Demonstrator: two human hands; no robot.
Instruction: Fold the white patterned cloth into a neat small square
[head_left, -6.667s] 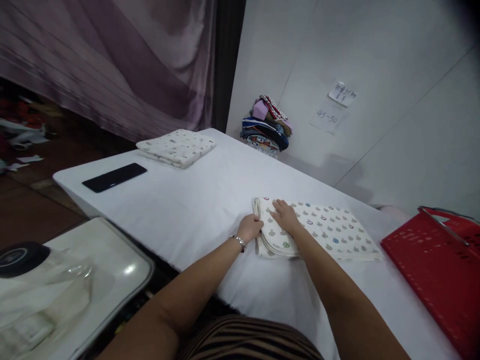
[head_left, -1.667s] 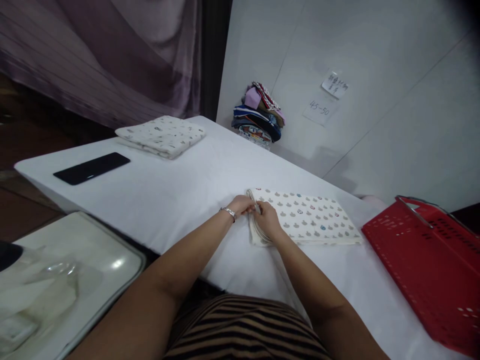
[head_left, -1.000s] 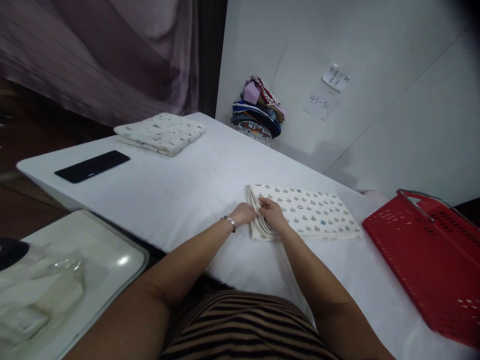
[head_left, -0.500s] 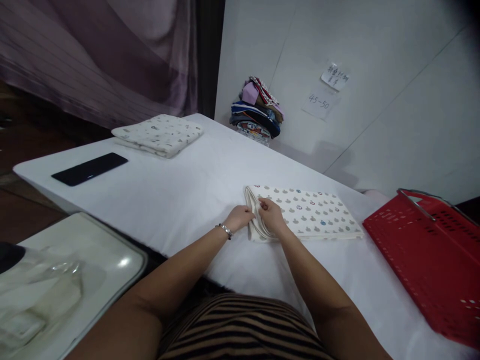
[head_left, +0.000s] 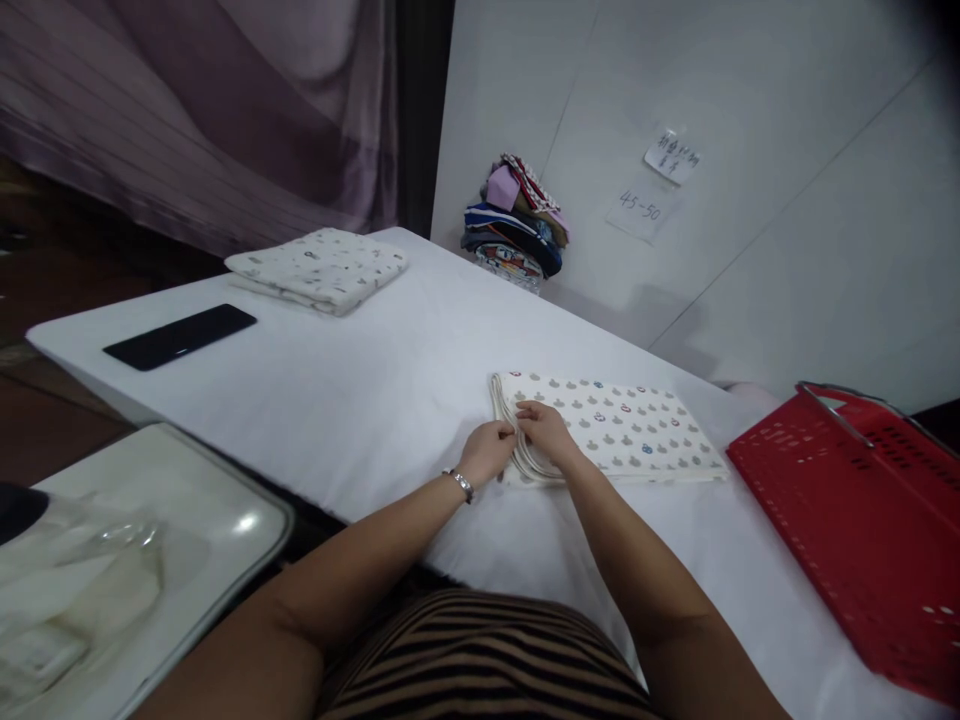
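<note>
Left hand (head_left: pixel 487 452) and right hand (head_left: pixel 547 432) both pinch the layered left edge of the folded white apple-print cloth (head_left: pixel 630 430), which lies on the white table (head_left: pixel 375 380). A red plastic basket (head_left: pixel 847 500) sits right of the cloth. Beyond the cloth, a paper wall note (head_left: pixel 636 208) reads "45-50".

White-covered table (head_left: pixel 360 370) spans near right to far left. White panelled wall (head_left: pixel 787 250) behind it with two paper notes (head_left: pixel 660 180) stuck on. Purple curtain (head_left: pixel 187 110) far left. Dark brown floor (head_left: pixel 45 440) left. Glossy white surface (head_left: pixel 217 480) near left, showing lamp glare.
</note>
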